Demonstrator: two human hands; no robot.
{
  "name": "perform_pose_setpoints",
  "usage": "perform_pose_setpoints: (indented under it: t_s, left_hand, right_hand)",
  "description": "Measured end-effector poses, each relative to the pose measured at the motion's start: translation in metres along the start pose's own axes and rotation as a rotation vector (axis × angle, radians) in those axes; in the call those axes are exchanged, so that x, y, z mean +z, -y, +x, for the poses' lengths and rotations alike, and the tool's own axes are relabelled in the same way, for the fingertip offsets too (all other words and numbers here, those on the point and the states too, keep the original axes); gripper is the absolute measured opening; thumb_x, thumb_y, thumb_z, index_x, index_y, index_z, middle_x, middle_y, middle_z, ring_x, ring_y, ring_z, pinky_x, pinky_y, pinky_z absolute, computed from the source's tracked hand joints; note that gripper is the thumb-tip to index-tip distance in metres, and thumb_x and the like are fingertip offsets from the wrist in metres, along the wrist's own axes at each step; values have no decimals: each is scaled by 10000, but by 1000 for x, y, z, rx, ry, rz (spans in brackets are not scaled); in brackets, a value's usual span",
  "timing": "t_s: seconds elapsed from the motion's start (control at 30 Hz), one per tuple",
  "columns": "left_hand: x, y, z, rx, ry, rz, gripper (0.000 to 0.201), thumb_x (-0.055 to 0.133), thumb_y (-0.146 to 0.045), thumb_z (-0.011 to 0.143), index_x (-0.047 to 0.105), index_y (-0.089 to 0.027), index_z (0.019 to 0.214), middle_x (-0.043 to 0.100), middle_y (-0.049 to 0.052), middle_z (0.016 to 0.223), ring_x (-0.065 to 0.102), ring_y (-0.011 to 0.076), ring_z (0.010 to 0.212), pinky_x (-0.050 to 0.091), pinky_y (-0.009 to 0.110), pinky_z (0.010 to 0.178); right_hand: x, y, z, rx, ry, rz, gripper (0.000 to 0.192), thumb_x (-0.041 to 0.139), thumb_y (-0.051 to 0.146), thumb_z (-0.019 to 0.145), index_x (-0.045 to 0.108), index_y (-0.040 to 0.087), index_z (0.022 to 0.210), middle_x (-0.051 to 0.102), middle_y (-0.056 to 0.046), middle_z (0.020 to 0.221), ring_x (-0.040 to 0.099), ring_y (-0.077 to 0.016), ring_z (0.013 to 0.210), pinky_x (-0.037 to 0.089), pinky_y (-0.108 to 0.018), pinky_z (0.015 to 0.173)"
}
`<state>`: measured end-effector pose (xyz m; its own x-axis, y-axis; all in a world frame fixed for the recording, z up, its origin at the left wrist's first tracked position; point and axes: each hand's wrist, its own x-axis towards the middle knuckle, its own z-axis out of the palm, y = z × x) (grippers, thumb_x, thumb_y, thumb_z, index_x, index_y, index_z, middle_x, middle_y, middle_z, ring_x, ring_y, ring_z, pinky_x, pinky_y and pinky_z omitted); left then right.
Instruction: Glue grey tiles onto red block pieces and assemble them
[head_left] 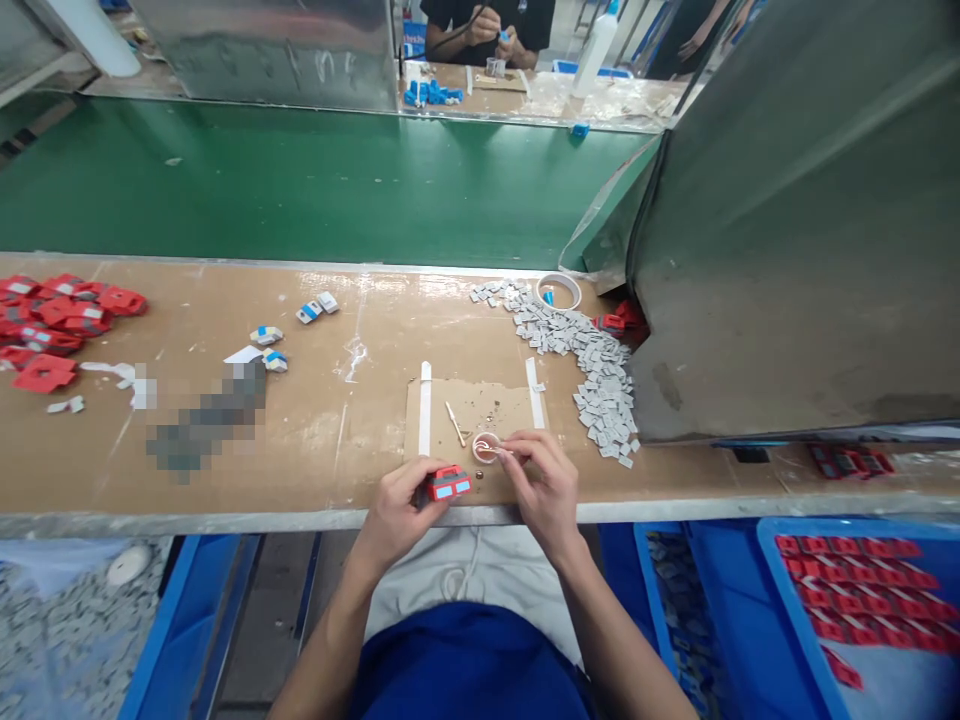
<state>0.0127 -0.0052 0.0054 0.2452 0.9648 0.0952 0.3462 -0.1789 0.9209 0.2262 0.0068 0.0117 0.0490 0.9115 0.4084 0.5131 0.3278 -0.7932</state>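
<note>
Both hands are at the near edge of the brown bench (409, 320): the left hand (401, 500) grips a red vehicle-shaped piece (448, 483) with pale blue windows, and the right hand (544, 490) pinches a thin stick (496, 450), its tip at the mouth of a small round cup (486, 442). Across the bench from the left lie heaped red parts (71, 312), then white-and-blue pieces (309, 311), then a cardboard sheet (506, 393) bearing a loose white stick (455, 424) left of the cup. Farther right, small gray tiles (606, 385) spread below a tape roll (575, 290); at near right, a blue bin (855, 523) holds rows of red pieces (847, 573).
</note>
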Motion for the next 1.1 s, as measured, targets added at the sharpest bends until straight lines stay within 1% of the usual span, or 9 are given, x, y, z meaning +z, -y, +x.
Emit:
perform_pose_setpoints:
  t_s: [0.17,0.3,0.4,0.5,0.6,0.7,0.83,0.97,1.1]
  left_hand:
    - [-1,-1,2,36,-31,-6,141,704,-241,906,731,-194,1036,794,58,917,743,182,789,573,242,687]
    - [-3,-2,4,49,-34,-5,119,694,-228,901,728,-194,1010,799,57,907,750,182,776,579,238,675]
    - [-3,-2,4,45,-26,-13,117,689,-228,897,729,-201,1004,804,57,921,758,188,789,588,243,676]
    - [-4,0,3,33,-36,-21,130,699,-241,891,735,-201,1009,810,65,929,767,202,807,602,259,696]
    - [-3,3,1,7,-55,-48,148,717,-256,880,739,-201,1016,813,73,938,774,212,817,612,267,690]
    - [-3,5,0,-7,-47,-80,151,724,-278,883,744,-199,1010,811,74,941,775,206,811,604,250,658]
    - [-4,5,1,6,-41,-89,154,731,-273,886,748,-197,1019,807,65,925,765,194,795,591,241,664]
    - [-6,7,2,33,-37,-90,155,737,-258,888,765,-200,1030,806,66,919,756,197,792,589,254,685]
    - [-7,13,1,54,8,-134,312,728,-292,910,762,-209,1208,817,93,997,761,219,860,599,294,747]
  right_hand:
    - [-3,-8,5,-111,49,-54,285,559,253,1020,644,210,1289,685,-134,1190,659,-249,1119,575,-414,917]
    - [-33,-37,50,-61,-27,-205,217,507,278,1036,677,215,1155,702,-110,1090,663,-246,1000,563,-396,859]
    - [-50,-70,97,44,44,-417,211,535,238,991,672,193,1145,692,-122,1102,653,-255,937,548,-401,864]
    - [-49,-98,133,88,135,-537,222,620,197,903,679,159,1114,683,-158,1130,647,-284,912,525,-439,890]
    - [-41,-111,149,84,153,-547,161,637,187,879,694,164,1028,692,-160,1081,640,-289,878,516,-436,862]
    - [-41,-111,151,67,165,-526,132,630,168,874,708,180,980,710,-133,1009,641,-284,894,506,-416,859]
    - [-58,-102,140,49,180,-447,137,624,175,878,727,188,967,721,-83,935,650,-230,824,516,-368,812]
    - [-75,-89,111,80,180,-307,144,618,271,911,731,183,897,726,-63,912,678,-183,763,547,-316,724]
    - [-80,-65,73,213,158,-35,234,700,414,892,736,186,856,751,-61,858,710,-192,758,585,-318,699]
